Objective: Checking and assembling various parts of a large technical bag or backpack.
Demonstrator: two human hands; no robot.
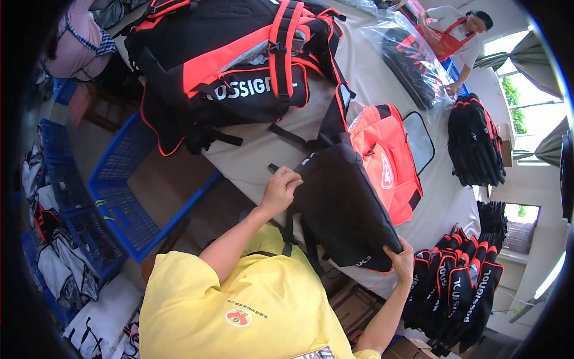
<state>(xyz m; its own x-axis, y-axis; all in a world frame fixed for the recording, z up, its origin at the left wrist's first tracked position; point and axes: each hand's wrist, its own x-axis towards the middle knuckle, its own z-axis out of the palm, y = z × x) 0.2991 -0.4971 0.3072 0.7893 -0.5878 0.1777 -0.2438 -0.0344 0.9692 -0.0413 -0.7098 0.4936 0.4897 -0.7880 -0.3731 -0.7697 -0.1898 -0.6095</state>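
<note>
In front of me a black and red backpack [344, 200] lies across the table's near edge. Its black panel faces me, and the red side with a white emblem is turned away. My right hand [402, 261] grips its lower right corner, thumb on the black fabric. At the upper left edge of that panel my left hand [281, 191] is closed in a pinch. What the pinch holds, if anything, I cannot make out. A short black strap end sticks out just beyond these fingers. More black straps hang below the bag near my yellow shirt.
More black and red bags [239, 66] are heaped on the table's far left. A blue plastic crate [128, 230] stands at left. Bags are stacked [475, 140] and lined up [457, 287] on the right. Across the table, a person in a red apron [451, 45] stands by plastic-wrapped bags [409, 63].
</note>
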